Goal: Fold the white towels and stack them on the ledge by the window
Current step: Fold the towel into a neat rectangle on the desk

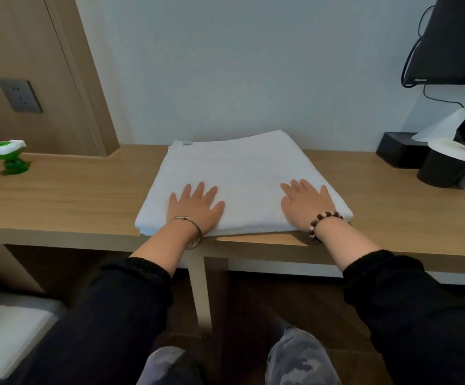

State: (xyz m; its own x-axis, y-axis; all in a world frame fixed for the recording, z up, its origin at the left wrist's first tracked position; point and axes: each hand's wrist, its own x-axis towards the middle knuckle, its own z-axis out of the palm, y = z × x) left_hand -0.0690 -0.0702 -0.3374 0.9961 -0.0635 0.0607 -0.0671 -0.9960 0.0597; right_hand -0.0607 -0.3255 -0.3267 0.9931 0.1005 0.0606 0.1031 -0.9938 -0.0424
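White towel (239, 168) on ledge (73, 204); left grip (195, 208), right grip (307, 207) pressed flat atop, unclenched.

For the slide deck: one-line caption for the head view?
Person's left hand and right hand press flat on a folded white towel on the wooden ledge.

A white towel (236, 173), folded flat, seemingly in several layers, lies on the wooden ledge (86, 195).

Wood ledge (73, 195), folded white towel (239, 173) mid, green toy (7, 157) L, black box (398, 152) R
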